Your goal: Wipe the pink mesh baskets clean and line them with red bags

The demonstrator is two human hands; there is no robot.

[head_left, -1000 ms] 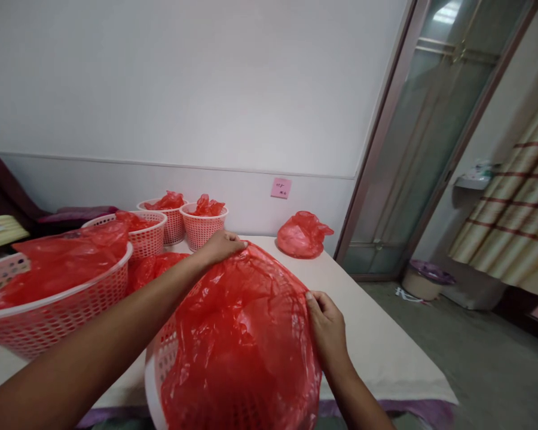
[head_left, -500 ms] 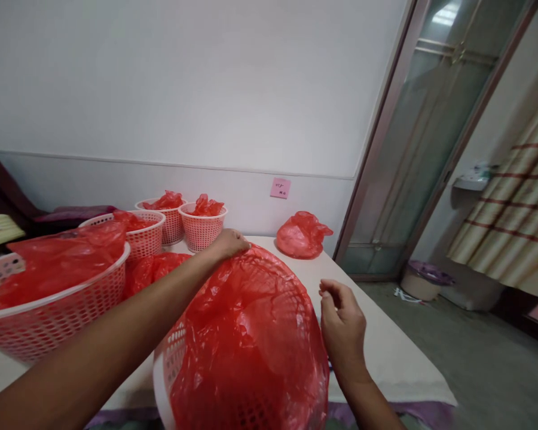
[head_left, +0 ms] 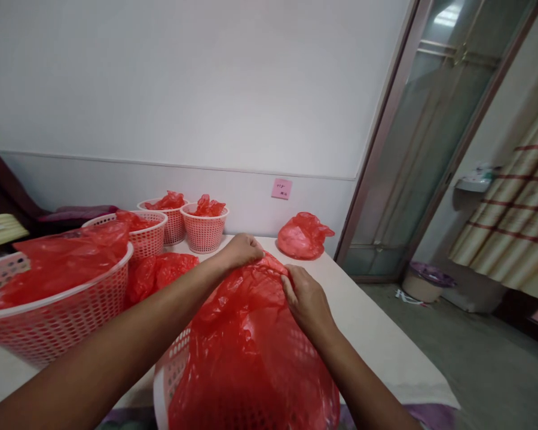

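In front of me a red plastic bag (head_left: 251, 352) covers most of a pink-and-white perforated plastic basket (head_left: 162, 382). The basket's pale rim and holes show at its left side and through the thin film. My left hand (head_left: 245, 249) is closed on the far edge of the bag. Close beside it on the right, my right hand (head_left: 305, 292) pinches the same edge between thumb and fingers. A short stretch of bag edge is gathered between the two hands. The bag's near end runs out of view at the bottom.
On the white-covered table (head_left: 385, 358), a large basket (head_left: 72, 325) with red film stands left. Smaller lined baskets (head_left: 205, 232) stand near the wall, and a crumpled red bag (head_left: 161, 275) lies between. Another red bag (head_left: 302, 236) sits far right. A bin (head_left: 424, 283) is on the floor.
My right hand has moved left and inward from beside the bag and taken hold of its far edge. My left hand keeps its grip, shifted slightly right. The bag's opening has narrowed.
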